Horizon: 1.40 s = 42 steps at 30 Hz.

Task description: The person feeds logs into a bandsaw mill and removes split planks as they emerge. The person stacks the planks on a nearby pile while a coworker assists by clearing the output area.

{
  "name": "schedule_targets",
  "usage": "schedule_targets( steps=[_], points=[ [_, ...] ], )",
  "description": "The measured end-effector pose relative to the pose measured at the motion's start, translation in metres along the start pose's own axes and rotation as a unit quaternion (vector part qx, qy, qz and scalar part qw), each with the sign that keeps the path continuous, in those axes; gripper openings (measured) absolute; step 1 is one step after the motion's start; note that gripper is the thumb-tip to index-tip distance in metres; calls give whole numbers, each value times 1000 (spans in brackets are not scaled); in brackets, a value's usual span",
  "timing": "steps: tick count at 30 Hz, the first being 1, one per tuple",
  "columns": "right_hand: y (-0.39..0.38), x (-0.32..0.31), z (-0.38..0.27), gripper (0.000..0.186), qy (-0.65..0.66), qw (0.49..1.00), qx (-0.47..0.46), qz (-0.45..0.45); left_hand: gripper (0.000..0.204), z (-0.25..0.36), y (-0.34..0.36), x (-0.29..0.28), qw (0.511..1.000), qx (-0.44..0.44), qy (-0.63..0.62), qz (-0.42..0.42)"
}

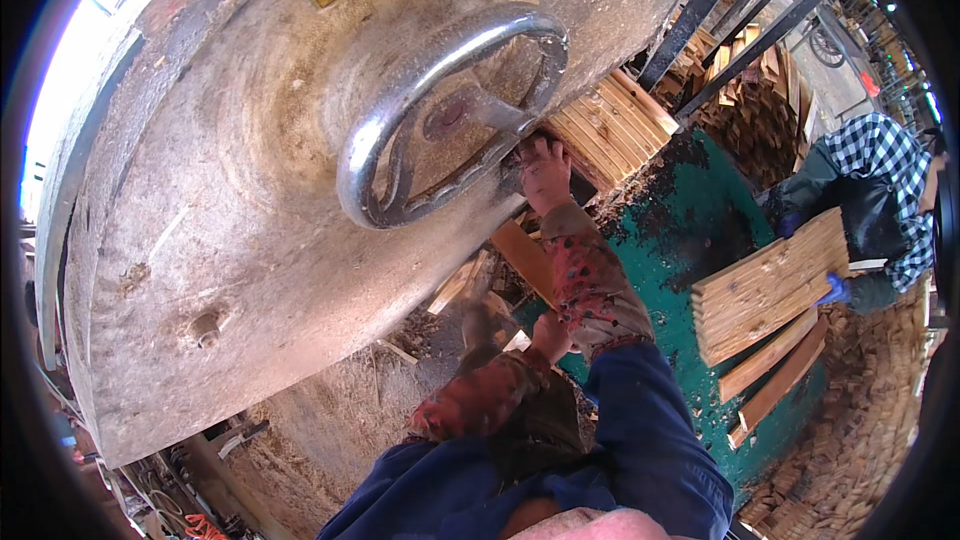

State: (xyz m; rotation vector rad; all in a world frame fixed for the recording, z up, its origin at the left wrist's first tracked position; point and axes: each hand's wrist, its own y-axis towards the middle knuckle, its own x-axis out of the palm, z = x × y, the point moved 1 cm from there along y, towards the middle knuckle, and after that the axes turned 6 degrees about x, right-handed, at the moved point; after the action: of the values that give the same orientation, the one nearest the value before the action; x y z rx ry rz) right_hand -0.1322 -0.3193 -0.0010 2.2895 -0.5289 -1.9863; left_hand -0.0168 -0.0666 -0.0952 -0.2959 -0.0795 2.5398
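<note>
My right hand [545,177] reaches forward beneath the rim of a large metal handwheel [365,165]. Its fingers are bent at the near left end of a row of ridged wooden boards [610,130], and what they grip, if anything, is hidden. Closer to my body, my left hand [549,338] is closed, just below the near end of a reddish-brown board [525,258]. Whether it holds that board cannot be made out. Both forearms wear red patterned sleeve covers. The wheel sits on a big, dusty machine housing [250,270] with a yellow label plate.
On the right, a person in a checked shirt [875,155] with blue gloves holds a stack of boards [770,280] above a green surface [690,210] strewn with dark debris. Loose strips [785,375] lie below it. Wood piles [760,110] and dark metal bars [700,10] stand at the far right.
</note>
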Motion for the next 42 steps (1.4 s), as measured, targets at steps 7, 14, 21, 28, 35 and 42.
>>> schedule_targets(
  steps=[7, 14, 21, 28, 35, 42],
  points=[
    [-35, -3, 41, 39, 103, 995, 12, -10, 46, 47, 1, -13, 965, -225, -132, 18],
    [-134, -40, 100, 38, 313, 930, 179, -75, 56, 48, -1, -14, 938, -255, -233, 21],
    [-245, -135, 122, 40, 533, 789, 280, -119, 66, 63, 3, -24, 910, -253, -329, 5],
    [-363, -146, 167, 39, 542, 690, 423, -225, 61, 67, 1, -25, 928, -249, -276, 6],
    [-371, -152, 172, 28, 286, 917, 212, -177, 49, 56, 5, -16, 982, -149, -117, -1],
    [-243, -126, 131, 40, 287, 930, 185, -137, 44, 83, 6, -19, 965, -234, -112, 25]
  ],
)
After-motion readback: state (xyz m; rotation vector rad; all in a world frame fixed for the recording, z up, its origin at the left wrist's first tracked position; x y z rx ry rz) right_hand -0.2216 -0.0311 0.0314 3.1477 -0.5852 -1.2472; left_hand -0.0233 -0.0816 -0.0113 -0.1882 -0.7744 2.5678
